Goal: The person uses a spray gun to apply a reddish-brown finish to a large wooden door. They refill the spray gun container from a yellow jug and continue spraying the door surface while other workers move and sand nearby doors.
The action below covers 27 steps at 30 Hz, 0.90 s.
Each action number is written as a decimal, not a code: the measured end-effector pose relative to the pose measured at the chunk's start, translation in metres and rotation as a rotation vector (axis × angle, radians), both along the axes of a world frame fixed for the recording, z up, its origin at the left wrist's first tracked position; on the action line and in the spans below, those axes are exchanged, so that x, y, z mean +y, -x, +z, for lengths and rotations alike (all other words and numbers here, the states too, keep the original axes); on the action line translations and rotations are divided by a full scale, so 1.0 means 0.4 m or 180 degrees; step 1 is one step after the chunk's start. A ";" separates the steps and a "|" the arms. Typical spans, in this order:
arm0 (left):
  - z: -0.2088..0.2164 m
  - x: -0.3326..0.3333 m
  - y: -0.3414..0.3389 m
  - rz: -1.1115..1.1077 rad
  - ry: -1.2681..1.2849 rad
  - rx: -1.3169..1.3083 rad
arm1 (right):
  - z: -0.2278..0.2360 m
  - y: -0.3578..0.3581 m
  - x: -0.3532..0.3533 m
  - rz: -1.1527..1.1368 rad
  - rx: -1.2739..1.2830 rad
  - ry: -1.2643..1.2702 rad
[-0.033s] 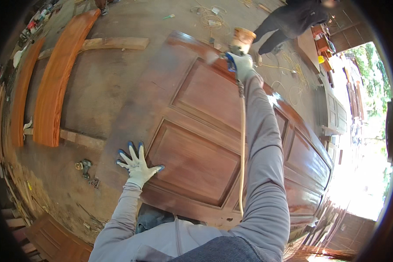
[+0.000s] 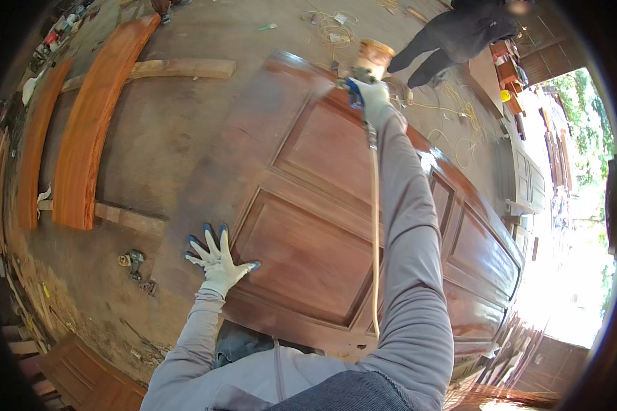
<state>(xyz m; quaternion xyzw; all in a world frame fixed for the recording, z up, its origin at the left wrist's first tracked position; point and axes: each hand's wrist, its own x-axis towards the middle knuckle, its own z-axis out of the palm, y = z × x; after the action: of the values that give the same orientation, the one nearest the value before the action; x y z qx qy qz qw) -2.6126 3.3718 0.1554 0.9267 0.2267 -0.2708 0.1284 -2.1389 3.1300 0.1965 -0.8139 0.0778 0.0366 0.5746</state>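
Observation:
A large reddish-brown panelled wooden door (image 2: pixel 301 253) lies flat in front of me, glossy toward its right part. My left hand (image 2: pixel 219 264), in a pale glove with blue fingertips, is spread flat on the door's left part, holding nothing. At the door's far edge my right hand (image 2: pixel 376 98), gloved too, is wrapped round a spray gun (image 2: pixel 355 94) with an orange-brown stained cup (image 2: pixel 376 55) on top. A faint mist shows by its nozzle, which points left. From the gun a pale hose (image 2: pixel 375 226) runs back along my right forearm.
Orange-brown planks (image 2: pixel 99 130) rest across wooden beams (image 2: pixel 178 68) at the left. A spray gun-like tool (image 2: pixel 134 263) lies on the floor near my left arm. Beyond the door are a person in dark clothes (image 2: pixel 452 41) and coiled hoses (image 2: pixel 336 31). A smaller panelled door (image 2: pixel 92 377) is at the lower left.
My right hand has shifted a little to the left with the spray gun, along the door's far edge. My left hand stays spread in nearly the same place.

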 end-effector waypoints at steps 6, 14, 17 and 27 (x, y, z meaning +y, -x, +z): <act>-0.025 0.002 0.015 0.0014 -0.0039 -0.0057 | -0.038 0.018 0.193 0.0520 0.0930 -0.2255; 0.002 -0.030 -0.043 0.0054 -0.0340 0.0210 | 0.033 0.218 -0.457 -0.0085 0.0380 -0.0983; -0.016 -0.038 -0.038 0.0014 -0.0496 0.0268 | 0.042 0.308 -0.798 -0.0654 0.0408 -0.0300; -0.064 -0.038 -0.024 0.0018 -0.0718 0.0180 | 0.061 0.626 -1.475 -0.1529 0.0573 0.4227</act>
<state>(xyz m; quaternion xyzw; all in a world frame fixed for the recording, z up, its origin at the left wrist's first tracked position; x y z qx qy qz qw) -2.6029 3.3564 0.1297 0.9266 0.2619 -0.2693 0.0177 -2.3893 2.5401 0.2210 -0.9462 0.3080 -0.0791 -0.0592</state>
